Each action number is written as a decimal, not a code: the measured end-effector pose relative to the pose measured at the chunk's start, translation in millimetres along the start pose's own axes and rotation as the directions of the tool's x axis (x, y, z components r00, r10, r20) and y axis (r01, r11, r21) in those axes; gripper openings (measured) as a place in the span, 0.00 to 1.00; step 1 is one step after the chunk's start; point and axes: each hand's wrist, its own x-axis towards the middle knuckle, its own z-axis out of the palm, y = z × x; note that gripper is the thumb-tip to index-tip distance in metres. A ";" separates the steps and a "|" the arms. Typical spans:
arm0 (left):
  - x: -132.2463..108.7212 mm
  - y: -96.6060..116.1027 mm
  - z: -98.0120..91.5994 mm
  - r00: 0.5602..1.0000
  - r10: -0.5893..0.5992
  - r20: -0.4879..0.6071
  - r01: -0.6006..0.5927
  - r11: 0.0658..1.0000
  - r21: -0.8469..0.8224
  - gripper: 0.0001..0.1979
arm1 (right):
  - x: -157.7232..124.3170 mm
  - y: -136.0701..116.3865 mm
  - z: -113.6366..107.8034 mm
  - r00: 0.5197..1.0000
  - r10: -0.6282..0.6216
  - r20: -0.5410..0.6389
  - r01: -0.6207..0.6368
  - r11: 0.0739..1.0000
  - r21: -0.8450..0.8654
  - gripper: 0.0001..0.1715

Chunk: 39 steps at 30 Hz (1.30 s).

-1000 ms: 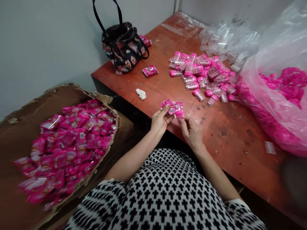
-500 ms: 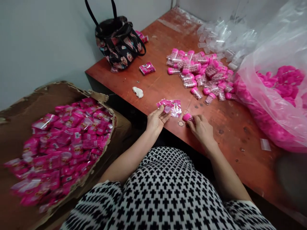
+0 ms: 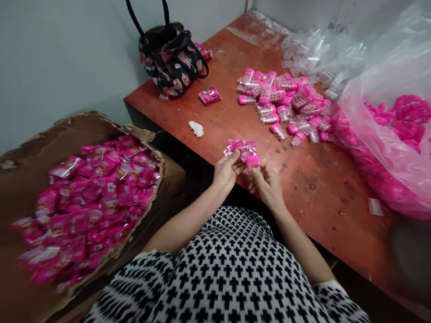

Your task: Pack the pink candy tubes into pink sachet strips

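Note:
My left hand [image 3: 226, 174] is closed, with thumb and fingers pinching a small pink printed plastic packet [image 3: 247, 154] by its edge. Right beside it, my right hand [image 3: 269, 186] grips a little clear bottle with a pink cap [image 3: 253, 160], cap pointing up and away from me. The bottle's lower part is mostly covered by my fingers. The two hands nearly meet over the table's front edge, bottle against or just beside the packet; I cannot tell whether it is inside. More flat pink packets [image 3: 240, 144] lie on the table just beyond the fingers.
Capped bottles of pink beads [image 3: 283, 101] are heaped on the table [image 3: 232, 121]. Behind are clear empty tubes [image 3: 319, 51]; right, a bag of pink caps [image 3: 380, 148]. A handbag [image 3: 173, 63] stands back left. A cardboard box [image 3: 158, 154] of filled packets sits lower left.
My right hand has moved left and lifted the bottle from near the tabletop up to the packet. My left hand has shifted slightly right, still pinching the packet.

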 end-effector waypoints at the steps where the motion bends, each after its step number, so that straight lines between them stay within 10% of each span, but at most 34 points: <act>1: -0.3 -0.4 0.0 1.000 0.011 0.013 -0.011 1.000 0.012 0.11 | 1.1 1.3 0.6 1.000 0.003 -0.008 -0.003 1.000 -0.006 0.18; 15: 2.6 2.7 4.5 0.977 0.106 0.183 -0.134 0.980 0.145 0.15 | 3.1 5.5 13.2 0.991 -0.067 -0.116 0.075 0.995 0.062 0.16; 24: 3.4 5.3 6.7 0.970 -0.122 0.211 0.063 0.962 0.267 0.18 | 5.9 18.0 9.5 0.983 -0.132 -0.128 0.132 0.991 -0.002 0.16; 32: 0.6 6.8 3.1 0.930 -0.208 0.302 0.070 0.909 0.410 0.14 | 14.4 14.9 6.7 0.997 0.072 0.016 -0.072 0.907 0.415 0.20; 39: -1.2 13.2 7.3 0.978 -0.090 0.187 0.023 0.943 0.332 0.13 | 11.0 8.1 8.1 0.997 0.013 -0.073 0.019 0.902 0.430 0.23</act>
